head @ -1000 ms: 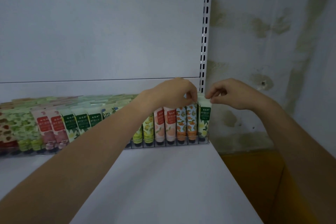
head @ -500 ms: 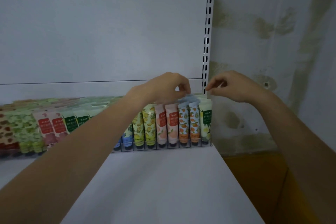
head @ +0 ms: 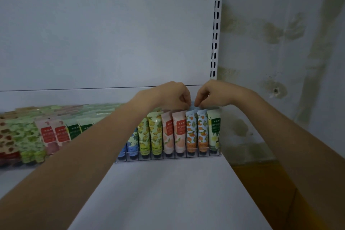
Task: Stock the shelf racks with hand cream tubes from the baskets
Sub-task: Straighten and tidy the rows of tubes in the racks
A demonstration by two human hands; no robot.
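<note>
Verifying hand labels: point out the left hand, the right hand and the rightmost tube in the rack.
left hand (head: pixel 168 95), head view, back of the hand.
right hand (head: pixel 219 92), head view, back of the hand.
rightmost tube (head: pixel 214 132), head view, front of its white-green body.

view: head-worn | faces: forward and down onto shelf | range: near | views: one

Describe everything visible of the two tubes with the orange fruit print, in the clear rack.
The two orange-fruit tubes stand side by side, caps down, in neighbouring slots of the clear rack, second and third from its right end. Pale blue crimped tops, orange bottoms, dark caps; soft plastic, apparently. The right hand pinches a pale blue crimp just behind them, the left hand beside it.
</note>
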